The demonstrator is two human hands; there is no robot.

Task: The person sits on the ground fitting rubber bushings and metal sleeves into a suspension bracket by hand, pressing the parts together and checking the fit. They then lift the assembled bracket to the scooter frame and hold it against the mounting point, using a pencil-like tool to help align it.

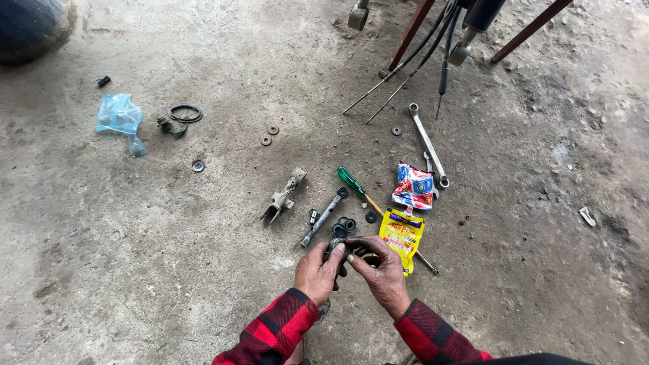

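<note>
My left hand (316, 272) and my right hand (380, 270) meet low in the middle of the head view, both pinching a small dark round metal part (341, 249) between the fingertips. Red and black checked sleeves cover both wrists. Just beyond the fingers lie black rubber rings (343, 226), a long bolt (323, 216) and a green-handled screwdriver (357, 187). A yellow sachet (401, 235) lies right beside my right hand.
On the dirty concrete floor lie a metal bracket (284, 196), a red and blue sachet (414, 186), a long wrench (427, 143), washers (269, 134), a black ring (185, 113) and a blue plastic bag (120, 119). Cables and red frame tubes (414, 30) hang at top.
</note>
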